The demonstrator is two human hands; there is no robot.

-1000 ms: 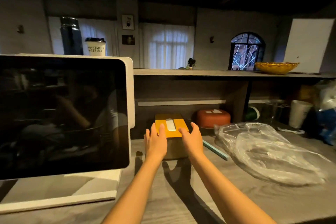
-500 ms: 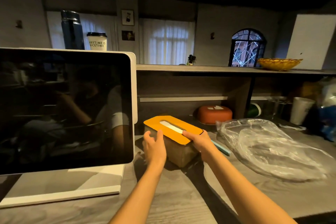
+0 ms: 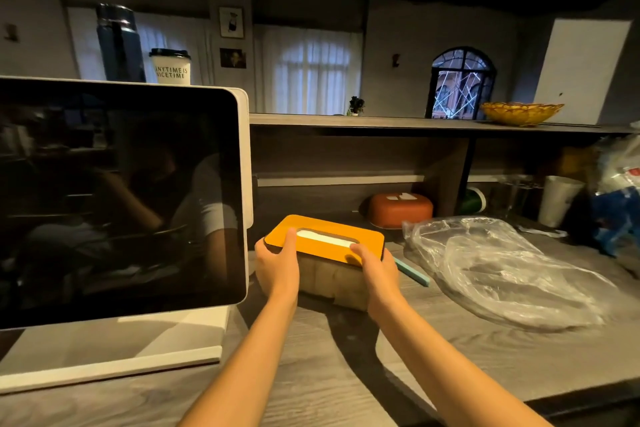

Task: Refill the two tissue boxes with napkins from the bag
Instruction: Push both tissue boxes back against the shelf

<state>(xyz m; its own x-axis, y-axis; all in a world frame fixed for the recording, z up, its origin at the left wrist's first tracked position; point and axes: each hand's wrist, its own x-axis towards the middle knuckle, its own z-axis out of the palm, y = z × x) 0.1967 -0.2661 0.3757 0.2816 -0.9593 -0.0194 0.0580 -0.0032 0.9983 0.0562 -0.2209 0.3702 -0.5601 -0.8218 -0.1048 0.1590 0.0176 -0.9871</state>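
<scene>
a rectangular tissue box with a yellow-orange lid and pale translucent sides sits on the grey wood-grain counter near the middle of the view, a white napkin showing through the oval slot in its lid. the left hand grips the box's nine o'clock end, thumb curled over the lid edge beside the slot, its other fingers hidden behind the box. the right hand grips the three o'clock end, thumb laid on the lid by the slot's end; its other fingers cannot be seen.

at one o'clock from that box, further back under the wooden shelf, lies a second tissue box, rounded and red-orange, with white paper showing at its top. a crumpled clear plastic bag spreads over the counter at three o'clock, near the right hand, and a thin pale blue strip lies between the bag and the yellow-lidded box.

at nine o'clock stands a large dark screen in a white frame, just beside the left hand. a white paper cup stands at two o'clock, well back.
</scene>
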